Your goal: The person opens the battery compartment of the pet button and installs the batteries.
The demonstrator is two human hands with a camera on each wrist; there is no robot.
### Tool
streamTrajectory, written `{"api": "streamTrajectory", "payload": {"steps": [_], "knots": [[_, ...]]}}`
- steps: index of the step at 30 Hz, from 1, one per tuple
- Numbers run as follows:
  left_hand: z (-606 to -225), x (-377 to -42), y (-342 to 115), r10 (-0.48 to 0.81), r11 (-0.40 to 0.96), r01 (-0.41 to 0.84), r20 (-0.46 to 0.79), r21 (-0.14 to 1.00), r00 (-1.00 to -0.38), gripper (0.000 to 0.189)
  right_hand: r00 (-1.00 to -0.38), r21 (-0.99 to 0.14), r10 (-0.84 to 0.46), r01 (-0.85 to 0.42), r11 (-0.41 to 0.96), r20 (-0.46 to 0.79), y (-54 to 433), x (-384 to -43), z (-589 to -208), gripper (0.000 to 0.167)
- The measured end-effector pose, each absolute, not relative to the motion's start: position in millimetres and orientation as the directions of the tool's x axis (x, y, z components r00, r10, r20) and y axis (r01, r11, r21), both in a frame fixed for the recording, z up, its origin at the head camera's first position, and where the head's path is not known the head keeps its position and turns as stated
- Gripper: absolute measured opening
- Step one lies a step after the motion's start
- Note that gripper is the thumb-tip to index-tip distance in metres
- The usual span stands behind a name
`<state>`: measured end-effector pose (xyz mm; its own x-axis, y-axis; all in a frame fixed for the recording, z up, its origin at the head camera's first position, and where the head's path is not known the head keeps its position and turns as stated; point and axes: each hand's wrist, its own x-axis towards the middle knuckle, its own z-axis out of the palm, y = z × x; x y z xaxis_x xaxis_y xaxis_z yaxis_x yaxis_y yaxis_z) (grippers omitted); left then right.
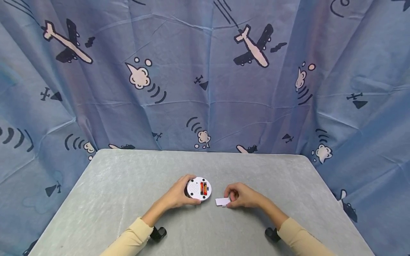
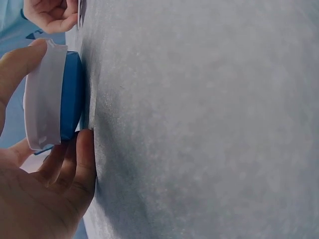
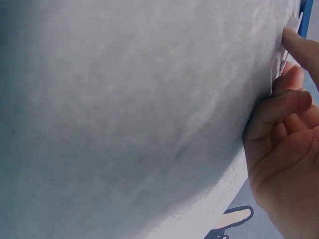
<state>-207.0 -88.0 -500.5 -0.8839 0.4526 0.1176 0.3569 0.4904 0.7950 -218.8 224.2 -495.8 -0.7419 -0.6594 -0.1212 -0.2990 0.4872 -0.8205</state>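
Note:
My left hand (image 1: 178, 194) grips a round white device (image 1: 194, 190) by its edge, thumb on the near side and fingers round the far side. Its back faces up, showing speaker holes, dark feet and a battery bay with red-and-black batteries (image 1: 203, 188) in it. In the left wrist view the device's lower part (image 2: 72, 97) is blue and sits close over the table. To the right of it, my right hand (image 1: 244, 196) pinches a small flat white battery cover (image 1: 221, 202) between thumb and finger, apart from the device. Only the cover's edge shows in the right wrist view.
Both hands work over a grey table (image 1: 121, 185) with rounded far corners. A blue curtain (image 1: 179, 71) printed with airplanes hangs behind the table and along its sides. Dark straps with camera mounts (image 1: 158, 234) sit at both wrists.

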Motion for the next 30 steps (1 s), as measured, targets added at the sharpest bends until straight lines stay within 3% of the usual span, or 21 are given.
{"api": "streamTrajectory", "payload": {"steps": [13, 30], "knots": [[-502.1, -208.8, -88.2, 0.459, 0.5, 0.361, 0.112, 0.787, -0.881, 0.088, -0.739, -0.86, -0.668, -0.284, 0.424, -0.085, 230.8, -219.1, -493.6, 0.026], [-500.9, -207.8, -88.2, 0.465, 0.483, 0.382, 0.138, 0.788, -0.874, 0.088, -0.786, -0.864, -0.616, -0.272, 0.424, -0.055, 224.0, -226.2, -482.9, 0.028]]}}
